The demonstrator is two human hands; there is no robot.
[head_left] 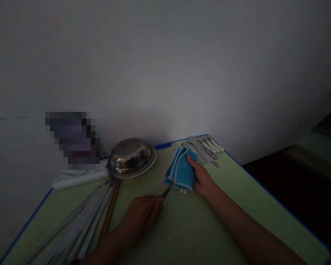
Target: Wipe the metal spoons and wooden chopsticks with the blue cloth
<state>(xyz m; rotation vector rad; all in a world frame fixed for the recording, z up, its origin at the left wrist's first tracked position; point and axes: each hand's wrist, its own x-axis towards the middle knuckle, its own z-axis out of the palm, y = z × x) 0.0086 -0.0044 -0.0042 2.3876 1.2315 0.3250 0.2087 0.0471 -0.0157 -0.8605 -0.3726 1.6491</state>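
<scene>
My left hand is closed around the near end of a thin, dark metal utensil. Its far end goes into a folded blue cloth with pale edging and a small white tag, so I cannot tell what kind of utensil it is. Held up over the green table, the cloth is gripped by my right hand, thumb on top and fingers behind. Just beyond that hand lies a group of spoons and other cutlery, some with whitish handles.
An upturned shiny metal bowl rests on plates at the back. Left of it are a white flat pack and a blurred-out upright object. Long flat metal pieces and brown chopsticks lie front left. A wall borders the table's back.
</scene>
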